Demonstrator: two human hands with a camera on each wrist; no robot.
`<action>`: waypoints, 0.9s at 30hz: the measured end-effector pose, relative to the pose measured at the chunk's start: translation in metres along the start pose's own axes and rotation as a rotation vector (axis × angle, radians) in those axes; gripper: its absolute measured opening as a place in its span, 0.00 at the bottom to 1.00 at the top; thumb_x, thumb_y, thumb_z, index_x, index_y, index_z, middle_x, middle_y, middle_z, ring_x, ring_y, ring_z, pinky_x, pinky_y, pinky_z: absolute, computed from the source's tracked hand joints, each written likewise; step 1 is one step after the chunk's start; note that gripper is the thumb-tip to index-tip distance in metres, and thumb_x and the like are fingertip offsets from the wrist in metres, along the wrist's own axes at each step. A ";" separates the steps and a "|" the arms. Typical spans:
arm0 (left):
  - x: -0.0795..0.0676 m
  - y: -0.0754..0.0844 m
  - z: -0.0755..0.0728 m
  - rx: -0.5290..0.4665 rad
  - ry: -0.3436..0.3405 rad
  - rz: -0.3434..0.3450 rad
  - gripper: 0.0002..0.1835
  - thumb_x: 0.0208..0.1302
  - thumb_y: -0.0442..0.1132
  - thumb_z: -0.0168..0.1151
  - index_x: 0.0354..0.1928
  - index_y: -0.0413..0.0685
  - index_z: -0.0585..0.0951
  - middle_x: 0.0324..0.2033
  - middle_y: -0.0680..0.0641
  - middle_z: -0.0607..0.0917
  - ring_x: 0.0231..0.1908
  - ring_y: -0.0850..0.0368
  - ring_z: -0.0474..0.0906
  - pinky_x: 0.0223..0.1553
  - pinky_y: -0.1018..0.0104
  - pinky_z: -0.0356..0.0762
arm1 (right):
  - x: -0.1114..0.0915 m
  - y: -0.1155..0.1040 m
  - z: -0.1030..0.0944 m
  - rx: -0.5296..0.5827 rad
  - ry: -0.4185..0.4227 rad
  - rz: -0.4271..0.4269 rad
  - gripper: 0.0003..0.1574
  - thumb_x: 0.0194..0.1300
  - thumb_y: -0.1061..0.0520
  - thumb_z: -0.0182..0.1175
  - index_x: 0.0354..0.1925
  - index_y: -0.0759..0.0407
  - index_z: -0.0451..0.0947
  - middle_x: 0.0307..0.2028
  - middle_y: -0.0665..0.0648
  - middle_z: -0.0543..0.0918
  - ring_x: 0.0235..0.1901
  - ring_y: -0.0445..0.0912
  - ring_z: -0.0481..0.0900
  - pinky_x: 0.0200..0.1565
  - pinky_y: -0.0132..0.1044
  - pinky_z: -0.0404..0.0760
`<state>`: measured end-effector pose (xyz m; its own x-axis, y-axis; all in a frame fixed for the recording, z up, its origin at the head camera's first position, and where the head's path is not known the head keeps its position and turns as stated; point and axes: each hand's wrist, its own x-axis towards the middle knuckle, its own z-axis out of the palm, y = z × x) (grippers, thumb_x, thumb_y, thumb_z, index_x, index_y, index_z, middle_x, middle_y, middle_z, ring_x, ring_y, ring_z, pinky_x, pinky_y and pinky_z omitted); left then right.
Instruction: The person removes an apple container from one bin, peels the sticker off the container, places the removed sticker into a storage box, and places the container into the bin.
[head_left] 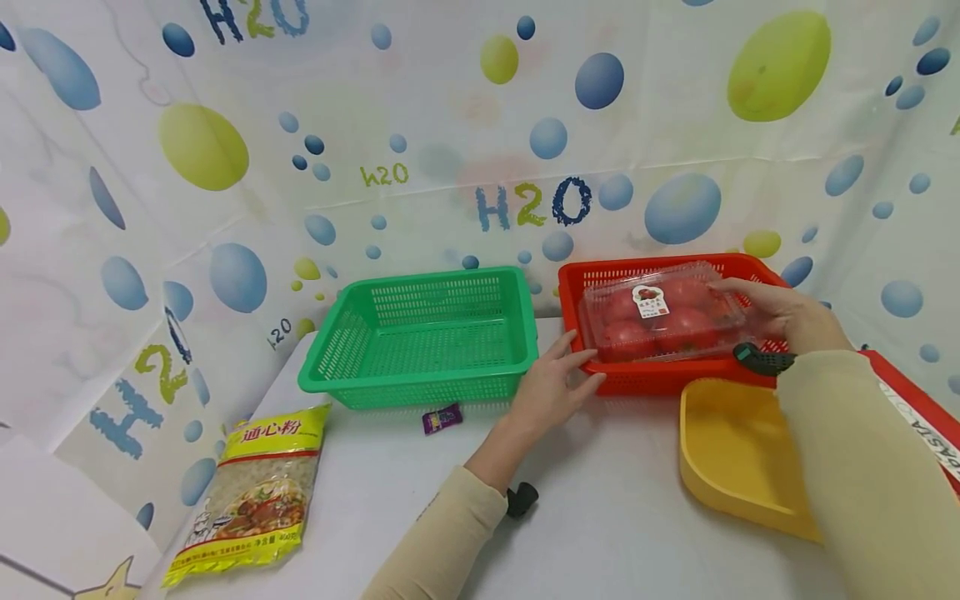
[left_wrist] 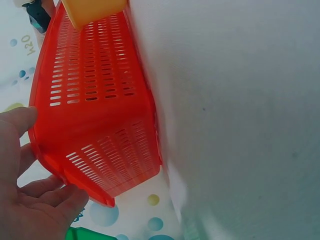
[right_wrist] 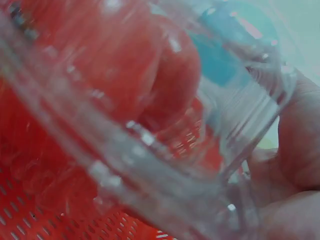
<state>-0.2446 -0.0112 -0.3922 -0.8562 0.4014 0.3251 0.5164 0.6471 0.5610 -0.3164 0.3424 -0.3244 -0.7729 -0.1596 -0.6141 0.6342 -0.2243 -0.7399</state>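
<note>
Head: one red basket (head_left: pixel 667 379); one clear box (head_left: pixel 663 315) of red fruit tilted in its mouth, right hand (head_left: pixel 787 312) clamped on box's right end; left of basket, one green basket (head_left: pixel 431 389), one purple packet (head_left: pixel 442 418), one yellow bag (head_left: pixel 258 492); front-right, one yellow tray (head_left: pixel 738 454) | Left wrist: left hand (left_wrist: pixel 32 195), fingers apart, at red basket's rim | Right wrist: one box over basket mesh; fruit blurred, count unclear

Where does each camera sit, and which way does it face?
Head: on the head, facing forward and down at green basket and red basket; left hand, right hand, sleeves show.
Left wrist: on that wrist, facing red basket's outside; left hand at left, bit of right arm top left.
Right wrist: on that wrist, facing clear tomato box; right hand at right.
Head, left wrist share: red basket.
</note>
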 end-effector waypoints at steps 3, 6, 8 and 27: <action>0.000 0.000 0.000 -0.006 0.003 0.006 0.28 0.67 0.50 0.68 0.68 0.54 0.78 0.74 0.49 0.65 0.70 0.48 0.64 0.51 0.59 0.82 | -0.002 0.001 0.000 0.030 0.014 -0.013 0.52 0.63 0.41 0.71 0.69 0.32 0.43 0.61 0.49 0.62 0.62 0.52 0.60 0.63 0.48 0.74; -0.001 -0.001 0.001 -0.005 0.006 0.016 0.28 0.67 0.50 0.68 0.68 0.55 0.78 0.74 0.49 0.65 0.70 0.48 0.64 0.50 0.60 0.82 | -0.004 0.002 -0.001 0.040 0.011 -0.045 0.47 0.64 0.41 0.71 0.65 0.33 0.47 0.61 0.50 0.62 0.63 0.53 0.60 0.62 0.48 0.74; -0.002 -0.001 0.001 -0.002 0.009 0.027 0.28 0.67 0.50 0.67 0.68 0.55 0.77 0.74 0.49 0.65 0.70 0.48 0.65 0.51 0.61 0.81 | -0.005 0.001 -0.001 0.043 0.012 -0.071 0.44 0.64 0.42 0.70 0.63 0.33 0.49 0.60 0.51 0.63 0.61 0.54 0.62 0.61 0.49 0.75; 0.006 0.004 0.001 0.015 0.003 0.021 0.29 0.68 0.50 0.67 0.69 0.52 0.76 0.75 0.49 0.63 0.70 0.49 0.64 0.49 0.64 0.82 | -0.018 -0.029 0.005 -0.015 -0.048 -0.252 0.16 0.71 0.42 0.63 0.52 0.40 0.70 0.41 0.52 0.82 0.41 0.54 0.85 0.52 0.55 0.82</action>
<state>-0.2476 -0.0057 -0.3884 -0.8453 0.4129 0.3392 0.5343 0.6483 0.5424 -0.3212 0.3467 -0.2901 -0.9064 -0.1460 -0.3963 0.4213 -0.2482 -0.8723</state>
